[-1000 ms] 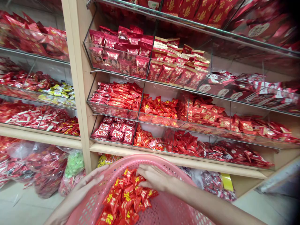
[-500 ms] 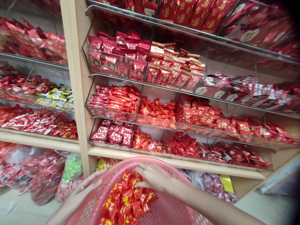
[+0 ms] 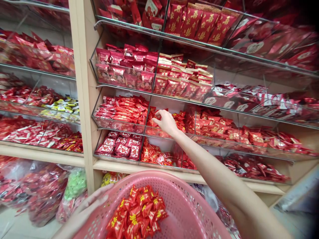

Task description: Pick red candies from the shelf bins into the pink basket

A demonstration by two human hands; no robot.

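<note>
A pink perforated plastic basket (image 3: pixel 189 212) stands low in front of me with a heap of red wrapped candies (image 3: pixel 139 212) with yellow print inside. My left hand (image 3: pixel 91 204) holds the basket's left side, with its fingers stretched along the rim. My right hand (image 3: pixel 165 122) reaches over the front panel of a clear shelf bin, just above similar red candies (image 3: pixel 180 121). Its fingers are loosely bent and apart, and no candy shows in them. The palm side is hidden from view.
Clear shelf bins hold red packets on several levels, including red sticks (image 3: pixel 124 108), heart-print packets (image 3: pixel 122 146) and gold-topped packets (image 3: pixel 183 79). A wooden upright (image 3: pixel 83 99) divides the shelves. Filled plastic bags (image 3: pixel 45 192) lie on the floor at left.
My right hand has left the candies in the basket and moved up and forward to the shelf bin. My left hand stays at the basket's left rim. The view has shifted slightly.
</note>
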